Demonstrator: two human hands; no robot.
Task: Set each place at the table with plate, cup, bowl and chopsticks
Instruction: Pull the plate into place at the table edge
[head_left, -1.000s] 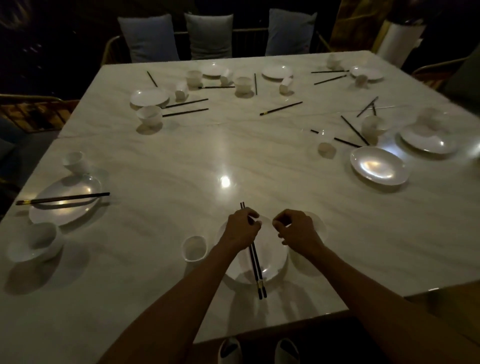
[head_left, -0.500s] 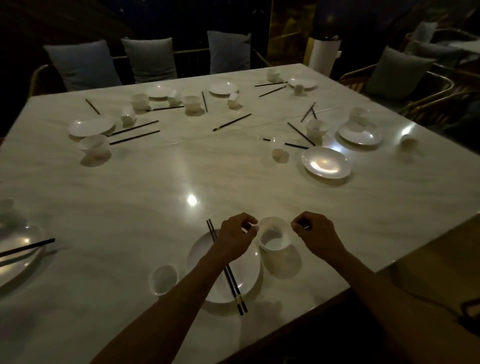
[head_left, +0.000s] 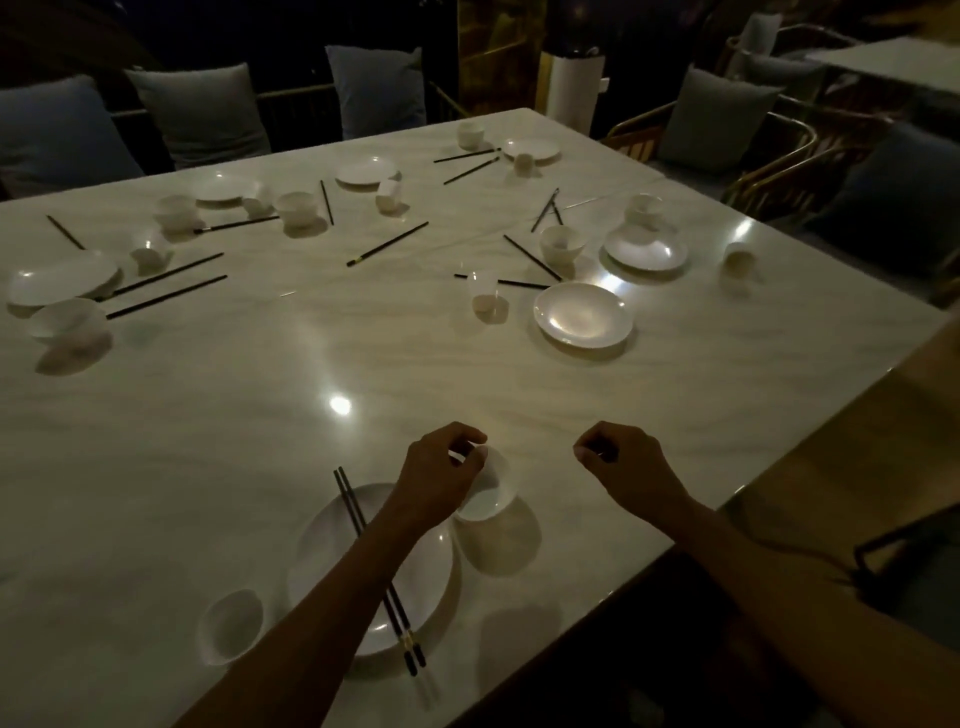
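Head view: left hand (head_left: 441, 470) pinches bowl (head_left: 488, 493) rim; right hand (head_left: 621, 460) curled, seemingly holding nothing.

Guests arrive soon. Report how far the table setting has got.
Nearly done: at the nearest place the plate carries the chopsticks, with a cup on its left. In hand: the left hand grips the bowl just beside that plate; the right hand hangs curled, holding nothing visible. Left: the far places are messy, with loose chopsticks and a tipped cup.
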